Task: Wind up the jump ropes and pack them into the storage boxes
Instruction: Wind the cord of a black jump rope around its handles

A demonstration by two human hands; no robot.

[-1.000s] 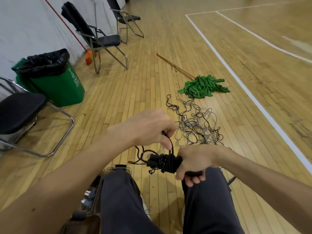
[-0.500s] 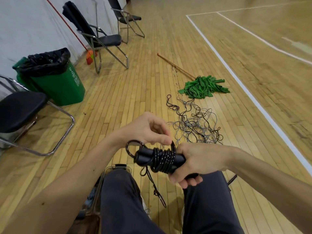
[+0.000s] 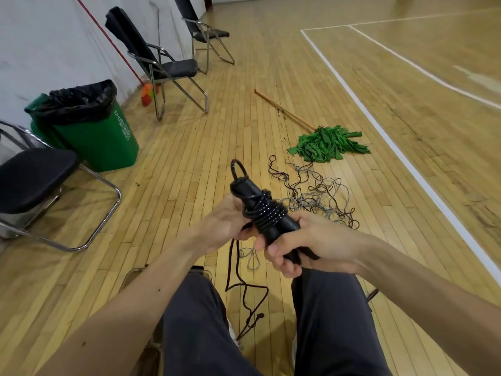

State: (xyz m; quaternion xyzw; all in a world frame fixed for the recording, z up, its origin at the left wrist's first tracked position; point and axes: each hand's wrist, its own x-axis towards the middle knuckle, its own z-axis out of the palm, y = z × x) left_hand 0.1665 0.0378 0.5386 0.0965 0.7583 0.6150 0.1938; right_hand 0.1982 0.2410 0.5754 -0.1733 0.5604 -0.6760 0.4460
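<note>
The green bin (image 3: pixel 103 143) carries white print on its side, a small triangular symbol above a block of characters, too small and blurred to read.

Viewed from a head-worn camera, a person wears plain dark grey trousers (image 3: pixel 198 321), the cloth softly creased over both legs. The left forearm (image 3: pixel 130 308) and right forearm (image 3: pixel 406 272) are bare along all their visible length, as are the left hand (image 3: pixel 222 223) and right hand (image 3: pixel 311 240). A pale sliver of footwear (image 3: pixel 233 332) shows beside one trouser leg, its kind unclear.
</note>
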